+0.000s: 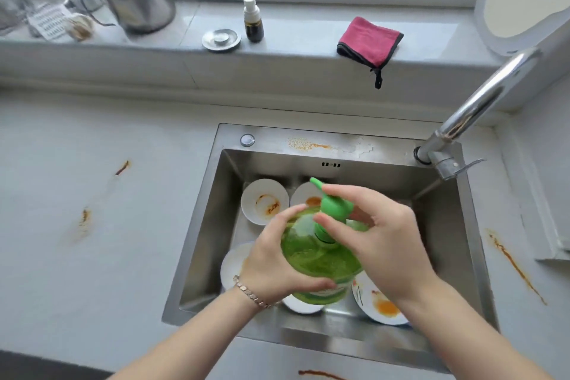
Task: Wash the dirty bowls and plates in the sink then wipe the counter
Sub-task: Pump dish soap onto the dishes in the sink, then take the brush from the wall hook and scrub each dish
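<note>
While held, bottle (320, 259) upright (spout (316, 183) away).

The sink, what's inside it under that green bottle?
In the sink lie dishes with orange stains: one back left, one front right. The green bottle, held by the left hand and right hand, hides parts of others, so the count is unclear.

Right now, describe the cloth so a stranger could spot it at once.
Start at the window ledge behind the sink. Toward its right end lies the folded cloth, one corner hanging over the edge. It is the only pink thing there, edged in black.
</note>
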{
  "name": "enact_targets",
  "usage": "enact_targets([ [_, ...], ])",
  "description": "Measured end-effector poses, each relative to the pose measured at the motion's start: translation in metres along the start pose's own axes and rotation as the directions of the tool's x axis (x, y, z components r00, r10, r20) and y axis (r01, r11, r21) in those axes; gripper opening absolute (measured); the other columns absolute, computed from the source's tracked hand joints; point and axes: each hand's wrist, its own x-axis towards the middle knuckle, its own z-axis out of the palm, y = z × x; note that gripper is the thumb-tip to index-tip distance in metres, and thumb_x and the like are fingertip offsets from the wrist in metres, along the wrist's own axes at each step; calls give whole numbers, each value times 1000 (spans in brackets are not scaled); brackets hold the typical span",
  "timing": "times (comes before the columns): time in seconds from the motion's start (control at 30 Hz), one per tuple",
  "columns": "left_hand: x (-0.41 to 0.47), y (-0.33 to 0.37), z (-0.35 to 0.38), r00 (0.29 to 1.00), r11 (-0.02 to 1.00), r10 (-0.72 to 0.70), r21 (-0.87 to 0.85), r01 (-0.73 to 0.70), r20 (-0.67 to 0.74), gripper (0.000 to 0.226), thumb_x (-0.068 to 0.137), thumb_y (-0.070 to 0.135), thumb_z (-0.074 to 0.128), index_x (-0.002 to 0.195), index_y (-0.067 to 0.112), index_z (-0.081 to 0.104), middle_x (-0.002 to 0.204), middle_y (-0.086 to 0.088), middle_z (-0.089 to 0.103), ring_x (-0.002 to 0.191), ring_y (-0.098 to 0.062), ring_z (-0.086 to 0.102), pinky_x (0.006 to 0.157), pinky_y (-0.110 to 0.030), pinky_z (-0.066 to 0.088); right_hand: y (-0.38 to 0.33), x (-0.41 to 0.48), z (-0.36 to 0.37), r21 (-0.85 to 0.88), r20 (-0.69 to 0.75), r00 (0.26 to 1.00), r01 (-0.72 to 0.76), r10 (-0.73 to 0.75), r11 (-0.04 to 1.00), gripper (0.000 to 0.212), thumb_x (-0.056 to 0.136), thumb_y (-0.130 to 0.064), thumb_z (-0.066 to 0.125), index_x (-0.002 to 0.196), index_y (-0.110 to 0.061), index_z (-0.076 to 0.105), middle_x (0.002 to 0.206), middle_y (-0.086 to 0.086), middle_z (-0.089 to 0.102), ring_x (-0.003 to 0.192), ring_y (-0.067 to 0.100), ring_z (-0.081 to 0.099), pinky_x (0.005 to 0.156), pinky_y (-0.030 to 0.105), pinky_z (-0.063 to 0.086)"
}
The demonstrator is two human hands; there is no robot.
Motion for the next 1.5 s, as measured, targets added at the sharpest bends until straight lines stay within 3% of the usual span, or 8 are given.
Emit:
enact_targets([
  [0.2,-29,-29,-75,878,980,-180,-162,119,-442,97,28,40,93,111,39,43,118,11,56,111,-7,56,99,-33,46,-33,8,72,-124,258,966,60,-26,990,58,85,-31,64,138,-29,40,124,-11,55,118,0,48,98,17,39],
  [0.57,-23,-81,-178,635,958,-246,-85,273,-733,104,47,33,91,135,23,37,134,1,48,124,-17,46,106,-34,38,-7,-19,111,-554,448,805,-91,388,828,28,91,-37,50,118,-31,58,106,-14,63,103,4,56,89,25,47],
  [0.83,7,-83,-190,769,980,-184,-53,192,-612,109,55,22,89,143,21,24,147,0,32,134,-15,33,108,-25,25,-1,-32,114,-584,403,801,-147,442,798,27,92,-36,49,116,-30,59,99,-17,63,97,2,58,83,21,47],
  [0.93,5,-76,-181,739,957,-263,-67,284,-620,116,62,32,85,147,14,9,152,-8,22,139,-23,26,114,-40,25,3,-34,107,-606,389,787,-173,479,777,28,92,-35,49,116,-29,59,102,-13,63,97,4,59,81,21,47],
  [1.03,-9,-67,-140,601,753,-592,-102,651,-536,87,78,34,71,140,-2,21,142,-23,28,130,-37,33,104,-44,33,10,-35,93,-634,374,765,-203,525,746,29,91,-34,48,117,-26,59,101,-10,64,94,8,59,82,23,47],
  [1.1,-17,-57,-115,704,721,-656,52,691,-272,42,81,26,65,113,3,50,113,-18,52,101,-32,53,86,-37,41,14,-35,80,-657,370,750,-207,549,725,30,92,-32,47,119,-24,59,105,-7,64,96,10,59,84,25,48],
  [1.23,-5,-16,-74,887,850,-439,388,357,146,21,85,19,57,103,11,63,84,-2,64,78,-17,59,78,-28,51,19,-35,40,-711,340,737,-204,584,673,30,92,-29,47,116,-20,62,112,1,66,103,18,60,86,33,50],
  [1.5,65,132,11,947,593,-106,784,-186,305,16,85,28,49,92,21,61,107,-4,66,93,-21,60,79,-27,47,11,-17,-110,-801,171,722,-294,671,521,30,88,-24,48,108,-12,66,114,7,65,100,25,62,82,32,50],
])
